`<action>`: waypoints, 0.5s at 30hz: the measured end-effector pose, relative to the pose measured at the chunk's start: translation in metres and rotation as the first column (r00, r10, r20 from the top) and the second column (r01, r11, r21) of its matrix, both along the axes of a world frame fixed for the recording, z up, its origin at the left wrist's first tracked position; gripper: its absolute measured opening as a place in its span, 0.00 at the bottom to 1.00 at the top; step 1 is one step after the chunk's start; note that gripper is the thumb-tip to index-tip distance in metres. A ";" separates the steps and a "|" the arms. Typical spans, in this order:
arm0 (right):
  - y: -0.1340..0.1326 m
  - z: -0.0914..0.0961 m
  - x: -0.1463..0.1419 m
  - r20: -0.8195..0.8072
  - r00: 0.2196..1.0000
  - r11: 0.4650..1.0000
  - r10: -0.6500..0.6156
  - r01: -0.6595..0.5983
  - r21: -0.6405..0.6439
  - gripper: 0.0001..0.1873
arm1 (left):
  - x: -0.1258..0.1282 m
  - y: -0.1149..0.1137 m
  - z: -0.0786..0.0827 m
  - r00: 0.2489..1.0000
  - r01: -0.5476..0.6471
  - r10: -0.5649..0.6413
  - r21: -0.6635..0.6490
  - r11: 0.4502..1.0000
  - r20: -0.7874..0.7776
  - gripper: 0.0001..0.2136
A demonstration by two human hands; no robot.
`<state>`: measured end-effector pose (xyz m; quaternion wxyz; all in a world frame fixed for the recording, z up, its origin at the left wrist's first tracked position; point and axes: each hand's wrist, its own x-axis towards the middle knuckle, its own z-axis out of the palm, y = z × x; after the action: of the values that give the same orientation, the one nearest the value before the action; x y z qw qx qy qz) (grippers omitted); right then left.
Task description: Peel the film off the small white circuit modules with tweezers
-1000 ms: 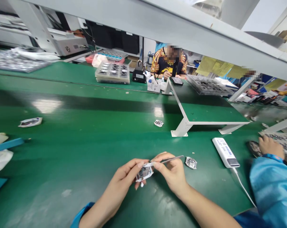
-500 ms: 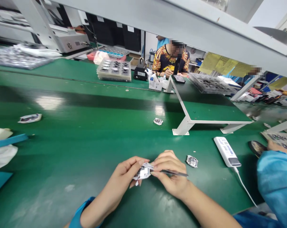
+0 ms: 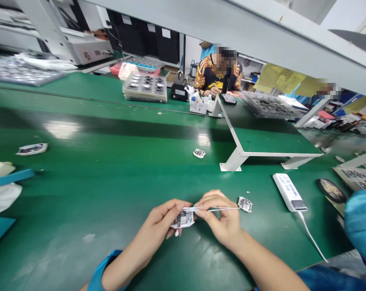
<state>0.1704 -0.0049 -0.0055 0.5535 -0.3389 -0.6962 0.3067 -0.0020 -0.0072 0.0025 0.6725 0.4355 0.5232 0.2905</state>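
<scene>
The left grip (image 3: 160, 220) is pressed together, thumb and fingers pinching a small white-wrapped circuit module (image 3: 183, 219) by its edges. The right grip (image 3: 221, 218) pinches slim tweezers (image 3: 223, 209) between thumb and fingers, with their far end sticking out to the right. The module sits between the two grips, above the green bench (image 3: 79, 182) in the lower middle of the frame. I judge it light, thin and fragile, so I would take hold of its edges and keep pressure off the dark parts on its face. The white wrapping looks flimsy and could tear or cling. The tweezers' tips are hidden by the fingers, and blur leaves me unable to tell what they touch. Just beside their far end lies a second module (image 3: 245, 204). Farther right are a white corded box (image 3: 288, 192), a round dark pad (image 3: 331, 190) and a co-worker's blue sleeve (image 3: 361, 226), which is cut off by the frame edge. Up the bench, a third module (image 3: 199, 153) lies alone, a fourth (image 3: 31, 149) sits at left, and stacked trays (image 3: 144, 87) stand near the far edge
</scene>
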 end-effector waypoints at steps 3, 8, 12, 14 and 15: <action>-0.001 0.000 0.000 0.022 1.000 0.999 -0.012 0.013 -0.044 0.04 | 0.000 0.000 -0.001 1.000 0.014 -0.014 0.001 1.000 -0.014 0.26; -0.002 0.003 0.000 0.067 0.998 0.998 -0.002 0.006 -0.066 0.03 | 0.001 0.001 0.000 0.998 0.061 -0.062 -0.019 0.998 -0.017 0.25; -0.002 0.003 -0.001 0.082 0.997 0.999 0.014 -0.010 -0.043 0.03 | 0.002 0.001 0.002 0.999 0.050 -0.050 -0.043 0.998 0.001 0.23; -0.003 0.002 -0.002 0.092 0.995 0.998 0.022 -0.016 -0.061 0.03 | 0.002 0.001 0.002 0.999 0.040 -0.039 -0.064 0.997 0.017 0.23; -0.004 0.002 -0.002 0.089 0.996 0.997 0.022 -0.015 -0.080 0.02 | 0.002 0.001 0.002 0.999 0.033 -0.031 -0.074 0.997 0.027 0.23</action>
<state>0.1685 -0.0089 -0.0038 0.5047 -0.3676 -0.7109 0.3236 0.0001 -0.0066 0.0047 0.6996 0.4147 0.5179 0.2653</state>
